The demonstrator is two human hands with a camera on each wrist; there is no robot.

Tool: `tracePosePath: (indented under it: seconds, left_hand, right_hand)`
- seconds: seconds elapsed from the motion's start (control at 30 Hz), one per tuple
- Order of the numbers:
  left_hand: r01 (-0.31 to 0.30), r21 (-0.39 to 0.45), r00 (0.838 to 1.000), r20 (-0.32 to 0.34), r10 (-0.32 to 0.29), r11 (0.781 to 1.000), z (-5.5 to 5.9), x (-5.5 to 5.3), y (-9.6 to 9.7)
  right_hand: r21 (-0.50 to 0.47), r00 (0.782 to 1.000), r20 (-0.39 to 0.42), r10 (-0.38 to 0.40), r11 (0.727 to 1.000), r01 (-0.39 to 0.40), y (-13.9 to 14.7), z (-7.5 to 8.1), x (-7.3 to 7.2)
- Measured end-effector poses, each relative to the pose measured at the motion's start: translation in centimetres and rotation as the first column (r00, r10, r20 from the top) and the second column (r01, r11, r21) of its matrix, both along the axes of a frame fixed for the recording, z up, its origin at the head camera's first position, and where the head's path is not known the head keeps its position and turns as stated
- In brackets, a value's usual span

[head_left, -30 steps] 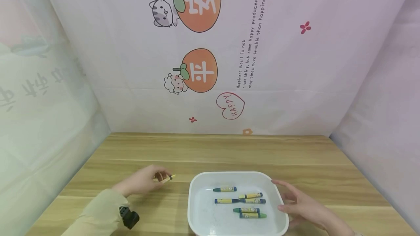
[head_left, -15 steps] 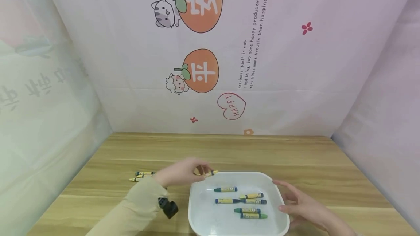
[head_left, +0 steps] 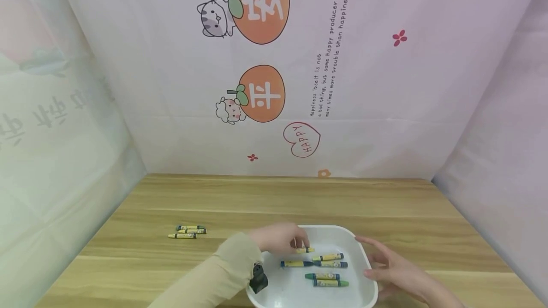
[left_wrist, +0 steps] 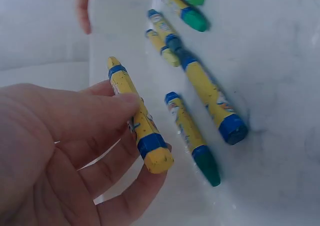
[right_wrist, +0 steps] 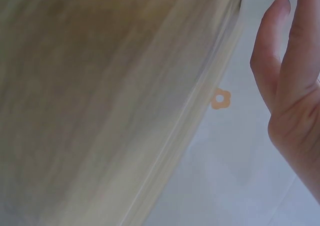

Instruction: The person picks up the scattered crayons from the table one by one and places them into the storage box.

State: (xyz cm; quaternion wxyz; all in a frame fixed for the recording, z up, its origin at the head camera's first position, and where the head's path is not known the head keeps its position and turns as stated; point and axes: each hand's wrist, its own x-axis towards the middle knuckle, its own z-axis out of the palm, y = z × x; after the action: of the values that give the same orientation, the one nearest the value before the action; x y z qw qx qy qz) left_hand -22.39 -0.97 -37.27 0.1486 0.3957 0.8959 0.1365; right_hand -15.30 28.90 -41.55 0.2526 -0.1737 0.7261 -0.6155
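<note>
My left hand (head_left: 278,239) reaches over the far left part of a white plastic tray (head_left: 309,293). It pinches a yellow crayon (left_wrist: 131,108) between thumb and fingers; in the head view only one end of that crayon (head_left: 306,250) shows. On the tray floor lie several crayons: a dark green one (left_wrist: 192,136) close beside the held crayon, dark blue ones (head_left: 295,264), a pale yellow one (head_left: 327,256) and two green ones (head_left: 330,283). My right hand (head_left: 391,270) rests at the tray's right rim, fingers fairly straight, index fingertip and thumb touching it.
Three more crayons (head_left: 188,231) lie close together on the wooden table (head_left: 239,198), left of the tray. A printed white cloth (head_left: 364,146) hangs behind the table, and cloth walls stand at both sides.
My left hand has carried the yellow crayon rightward from the table's left part into the tray. Its move uncovers the crayons on the left. The right hand stays at the rim.
</note>
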Motion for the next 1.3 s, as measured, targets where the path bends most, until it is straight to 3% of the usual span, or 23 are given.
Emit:
tracePosePath:
  seconds: [0.27,0.43,0.6,0.77,0.97,1.1,1.3]
  left_hand:
    - [-0.048,-0.027,0.999,0.020,0.049,0.998,-1.8,-0.3,1.0]
    - [-0.088,-0.079,0.996,0.009,0.089,0.993,-2.0,0.1,1.3]
    - [-0.089,-0.068,0.996,0.012,0.090,0.994,-1.7,0.1,1.2]
    - [-0.063,-0.016,0.997,0.033,0.063,0.998,-0.9,0.3,0.7]
    - [0.013,0.025,1.000,-0.015,-0.012,1.000,0.9,0.7,-0.5]
    - [0.020,0.053,0.999,-0.036,-0.018,0.998,2.0,0.9,-1.4]
    - [-0.001,0.107,1.000,-0.011,0.002,0.994,3.0,1.0,-3.4]
  right_hand:
    - [-0.024,1.000,-0.013,0.027,0.999,-0.027,0.2,-0.2,-0.1]
    - [-0.049,0.999,-0.009,0.046,0.998,-0.047,0.2,-0.3,-0.1]
    - [-0.040,0.999,-0.015,0.042,0.998,-0.043,0.2,-0.3,0.0]
    - [-0.037,0.999,-0.021,0.050,0.998,-0.051,0.2,-0.1,0.0]
    - [-0.035,0.999,-0.024,0.046,0.998,-0.047,0.2,0.0,0.1]
    - [-0.022,0.999,-0.023,0.029,0.999,-0.030,0.1,0.0,0.1]
    - [-0.016,1.000,-0.015,0.016,1.000,-0.016,0.1,-0.1,0.1]
